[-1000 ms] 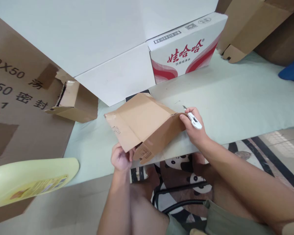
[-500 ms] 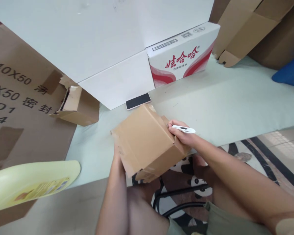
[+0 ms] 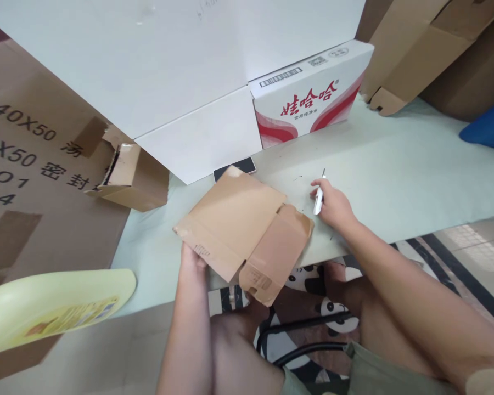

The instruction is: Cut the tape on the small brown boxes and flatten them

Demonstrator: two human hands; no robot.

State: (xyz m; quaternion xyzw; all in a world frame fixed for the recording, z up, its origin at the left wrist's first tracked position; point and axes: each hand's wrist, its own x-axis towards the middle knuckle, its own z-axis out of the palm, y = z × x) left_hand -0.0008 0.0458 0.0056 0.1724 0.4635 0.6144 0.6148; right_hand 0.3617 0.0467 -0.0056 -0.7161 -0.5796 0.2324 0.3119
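Observation:
A small brown cardboard box [image 3: 234, 219] is tilted over the front edge of the table, with one side panel hanging toward my knees. My left hand [image 3: 193, 257] grips it at the lower left edge; most of the fingers are hidden beneath the cardboard. To the right, apart from the box, my right hand [image 3: 332, 202] is closed around a white utility knife [image 3: 318, 201], its thin tip pointing away from me. Behind the box, a phone [image 3: 247, 165] lies partly covered by the cardboard.
A pale green cloth covers the table [image 3: 379, 164]. A white-and-red carton [image 3: 308, 104] stands at the back, and a small open cardboard box [image 3: 144, 178] on the left. A pale yellow bottle [image 3: 57, 307] is at front left; a blue object [image 3: 488, 129] at far right.
My right hand has moved off the box to the right with the knife, which has turned to point away. The box has tipped, its side panel now swung outward, and covers part of the phone.

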